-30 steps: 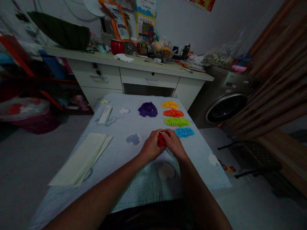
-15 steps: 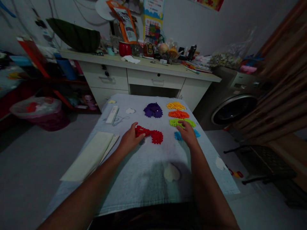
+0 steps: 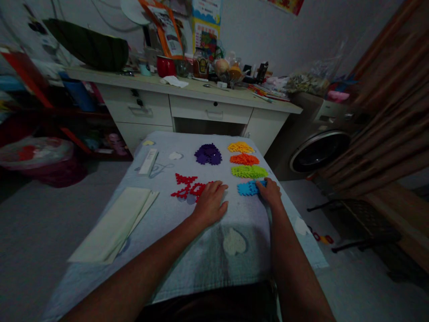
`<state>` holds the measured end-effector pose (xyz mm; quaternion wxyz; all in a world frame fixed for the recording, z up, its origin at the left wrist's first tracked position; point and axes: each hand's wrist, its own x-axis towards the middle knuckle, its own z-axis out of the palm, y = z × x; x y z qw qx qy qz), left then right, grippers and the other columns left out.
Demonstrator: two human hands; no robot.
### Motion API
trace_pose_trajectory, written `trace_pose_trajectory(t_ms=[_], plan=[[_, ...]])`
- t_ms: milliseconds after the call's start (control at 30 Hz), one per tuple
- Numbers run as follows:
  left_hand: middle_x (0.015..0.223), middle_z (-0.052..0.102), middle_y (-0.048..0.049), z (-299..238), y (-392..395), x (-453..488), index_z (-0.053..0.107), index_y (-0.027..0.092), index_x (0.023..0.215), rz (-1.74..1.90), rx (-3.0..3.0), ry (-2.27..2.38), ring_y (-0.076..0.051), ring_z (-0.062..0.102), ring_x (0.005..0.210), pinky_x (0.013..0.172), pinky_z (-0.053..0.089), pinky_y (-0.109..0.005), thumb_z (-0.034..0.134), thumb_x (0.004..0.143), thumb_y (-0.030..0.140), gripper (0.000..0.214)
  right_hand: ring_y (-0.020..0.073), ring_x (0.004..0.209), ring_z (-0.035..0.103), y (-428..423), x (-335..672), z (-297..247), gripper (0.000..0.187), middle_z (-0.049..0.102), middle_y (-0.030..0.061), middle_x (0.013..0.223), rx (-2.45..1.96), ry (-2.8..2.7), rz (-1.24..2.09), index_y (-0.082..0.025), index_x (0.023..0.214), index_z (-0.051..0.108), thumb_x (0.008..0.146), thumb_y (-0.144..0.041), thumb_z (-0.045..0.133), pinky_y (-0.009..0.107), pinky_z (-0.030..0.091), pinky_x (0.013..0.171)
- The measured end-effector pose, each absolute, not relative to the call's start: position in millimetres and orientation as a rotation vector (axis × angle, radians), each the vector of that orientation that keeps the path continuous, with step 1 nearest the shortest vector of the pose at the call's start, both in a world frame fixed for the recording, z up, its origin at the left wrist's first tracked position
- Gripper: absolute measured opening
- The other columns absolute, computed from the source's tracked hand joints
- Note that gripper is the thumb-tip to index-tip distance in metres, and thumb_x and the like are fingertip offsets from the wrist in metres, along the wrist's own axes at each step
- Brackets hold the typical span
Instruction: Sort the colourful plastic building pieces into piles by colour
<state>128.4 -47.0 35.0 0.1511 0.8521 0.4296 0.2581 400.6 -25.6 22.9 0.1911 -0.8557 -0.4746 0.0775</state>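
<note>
Right of centre, blue pieces (image 3: pixel 248 188), likely light and stiff, are best edge-pinched; fingers (image 3: pixel 214 187) are spread on the left hand (image 3: pixel 209 204), cannot be judged on the right hand (image 3: pixel 271 193).

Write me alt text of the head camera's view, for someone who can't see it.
A person's left hand partly covers red toothed pieces on a cloth-covered table, while the right hand touches blue toothed pieces. Beyond them lie a lime-green cluster, an orange cluster and a yellow cluster in a row, with a purple cluster to their left.
</note>
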Motion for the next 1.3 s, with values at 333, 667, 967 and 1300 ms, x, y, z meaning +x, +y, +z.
trace_pose_trajectory(t_ms=[333,667,967,1300], plan=[[0.131,0.056,-0.0180,24.4,-29.0,197.2,0.032,0.016,0.148,0.529,2.353,1.247,-0.032,0.053,0.119,0.104,0.040,-0.045,0.068,0.073,0.025,0.084,0.0214,0.095,0.062,-26.1,361.7,23.1,0.039,0.068,0.0091,0.106,-1.978,-1.543,0.551,-0.017,0.112,0.065,0.083,-0.042,0.059,0.035,0.047,0.088],[0.123,0.061,-0.0080,46.4,-17.7,147.4,0.042,0.027,0.142,0.799,2.226,1.217,-0.025,0.061,0.112,0.093,0.049,-0.036,0.066,0.076,0.026,0.070,0.0144,0.067,0.057,-19.7,302.6,56.9,0.038,0.062,-0.0009,0.077,-1.353,-1.256,1.122,-0.018,0.096,0.064,0.073,-0.048,0.068,0.026,0.048,0.060],[0.111,0.068,-0.0094,51.1,6.9,61.1,0.026,0.016,0.150,0.809,1.991,1.555,-0.025,0.067,0.096,0.087,0.052,-0.038,0.064,0.073,0.026,0.086,0.0190,0.100,0.063,2.7,240.7,64.3,0.042,0.069,0.0027,0.112,-1.125,-1.347,1.287,-0.024,0.115,0.063,0.079,-0.046,0.064,0.034,0.051,0.090],[0.150,0.041,-0.0161,35.8,-19.9,54.4,0.051,0.020,0.137,0.776,2.385,1.603,-0.037,0.034,0.138,0.111,0.031,-0.057,0.062,0.079,0.043,0.064,0.0272,0.120,0.053,31.4,343.5,46.9,0.040,0.063,0.0151,0.123,-1.801,-1.373,0.300,-0.014,0.113,0.065,0.078,-0.032,0.056,0.043,0.038,0.107]])
